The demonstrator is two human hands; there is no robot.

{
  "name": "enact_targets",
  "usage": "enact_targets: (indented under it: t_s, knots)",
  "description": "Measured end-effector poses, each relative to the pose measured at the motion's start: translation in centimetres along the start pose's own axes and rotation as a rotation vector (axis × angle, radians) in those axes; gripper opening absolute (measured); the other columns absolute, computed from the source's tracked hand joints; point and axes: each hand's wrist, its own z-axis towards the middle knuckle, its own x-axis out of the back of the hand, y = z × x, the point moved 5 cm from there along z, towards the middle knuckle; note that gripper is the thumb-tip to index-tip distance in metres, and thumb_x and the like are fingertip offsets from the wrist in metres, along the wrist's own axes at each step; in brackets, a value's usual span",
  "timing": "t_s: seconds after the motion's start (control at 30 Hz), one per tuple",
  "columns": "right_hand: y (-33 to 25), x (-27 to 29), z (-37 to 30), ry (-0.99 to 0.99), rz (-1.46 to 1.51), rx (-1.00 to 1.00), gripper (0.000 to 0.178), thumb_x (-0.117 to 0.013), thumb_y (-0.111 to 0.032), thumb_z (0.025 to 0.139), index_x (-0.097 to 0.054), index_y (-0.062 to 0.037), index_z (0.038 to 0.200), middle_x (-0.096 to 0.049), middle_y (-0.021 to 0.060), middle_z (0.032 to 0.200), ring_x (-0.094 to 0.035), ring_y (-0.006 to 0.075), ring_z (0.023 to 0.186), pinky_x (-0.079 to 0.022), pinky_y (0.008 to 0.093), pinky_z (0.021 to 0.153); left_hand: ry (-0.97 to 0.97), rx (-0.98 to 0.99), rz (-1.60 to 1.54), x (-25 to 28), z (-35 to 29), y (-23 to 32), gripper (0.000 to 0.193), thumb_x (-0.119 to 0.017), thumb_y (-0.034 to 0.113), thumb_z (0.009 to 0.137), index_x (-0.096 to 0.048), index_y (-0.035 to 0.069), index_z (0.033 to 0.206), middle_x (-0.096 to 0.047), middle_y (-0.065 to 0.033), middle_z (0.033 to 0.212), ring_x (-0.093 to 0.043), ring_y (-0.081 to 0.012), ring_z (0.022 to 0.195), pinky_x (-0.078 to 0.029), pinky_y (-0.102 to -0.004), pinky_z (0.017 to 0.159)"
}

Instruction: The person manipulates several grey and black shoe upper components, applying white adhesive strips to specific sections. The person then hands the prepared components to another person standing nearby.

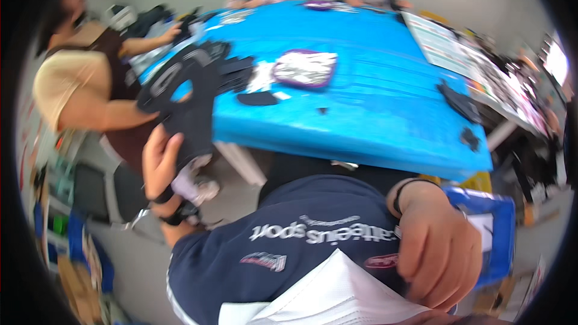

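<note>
A large black fabric piece point(195, 105) with an opening in it hangs beside the table's left corner. My left hand point(161, 156) is at its lower left edge, with thumb and fingers closed on it; motion blurs the grip. A co-worker's hand reaches the same piece just above mine. My right hand point(442, 246) is raised close in front of my chest, its fingers curled downward. The fingertips are hidden, so what they hold, if anything, cannot be made out. A white face mask point(337, 289) shows at the bottom, left of that hand.
A blue-covered table point(361, 120) stands ahead. On it lie black fabric pieces point(235, 75), a purple-rimmed tray point(304, 69) and a dark item point(459, 103). A co-worker point(90, 84) stands at left; two people sit across. A blue crate point(497, 228) is at right, below a board point(439, 45).
</note>
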Motion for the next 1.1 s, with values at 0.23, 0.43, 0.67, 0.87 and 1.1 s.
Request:
enact_targets:
  t_s: [0.23,0.43,0.67,0.87,1.1]
  knots:
    - [-21.8,-1.5,-5.9,1.084,-1.918,0.174,0.029,-0.048,-0.014,0.085,-0.041,-0.0078,0.057,-0.045,0.0020,0.054,-0.039,0.0114,0.052,-0.013,0.0435,0.116,0.140,0.028,-0.368,-1.7,-0.1,-2.4,0.037,-0.055,0.009,0.093,-0.047,-0.006,0.125,-0.058,-0.0113,0.108,-0.054,-0.0165,0.096,-0.043,-0.0285,0.084]
    - [-27.8,-16.1,-1.4,0.451,-2.271,0.351,0.038,-0.041,-0.023,0.087,-0.037,-0.0100,0.052,-0.034,-0.0004,0.049,-0.035,0.0156,0.054,-0.008,0.0527,0.116,-0.227,-0.085,-0.245,-7.4,1.7,-0.2,0.035,-0.056,0.015,0.094,-0.052,-0.006,0.121,-0.062,-0.0137,0.104,-0.056,-0.0203,0.088,-0.046,-0.0315,0.079]
    - [-31.1,-16.2,0.0,0.803,-2.153,0.607,0.038,-0.038,-0.026,0.089,-0.041,-0.0084,0.056,-0.037,0.0027,0.052,-0.035,0.0185,0.058,-0.010,0.0574,0.114,-0.592,0.063,-0.284,-16.3,2.1,1.6,0.067,-0.059,0.008,0.092,-0.020,0.000,0.145,-0.051,-0.0149,0.116,-0.049,-0.0190,0.101,-0.041,-0.0292,0.087]
    - [-25.4,-13.6,-2.9,0.214,-2.511,0.343,0.040,-0.041,-0.026,0.088,-0.046,-0.0087,0.053,-0.046,0.0020,0.057,-0.045,0.0182,0.060,-0.018,0.0499,0.114,-0.780,-0.293,-0.124,-21.6,1.9,5.5,0.067,-0.064,0.005,0.084,-0.029,-0.003,0.141,-0.052,-0.0060,0.076,-0.047,-0.0129,0.066,-0.040,-0.0259,0.061]
    - [-8.8,-1.8,-7.4,-0.119,-1.490,-1.026,0.040,-0.055,-0.014,0.082,-0.063,-0.0159,0.121,-0.045,-0.0027,0.056,-0.050,0.0150,0.055,-0.038,0.0497,0.096,-0.788,-0.804,0.064,-26.2,2.3,15.9,0.072,-0.065,0.003,0.081,-0.028,0.000,0.143,-0.060,-0.0136,0.077,-0.057,-0.0313,0.061,-0.043,-0.0348,0.054]
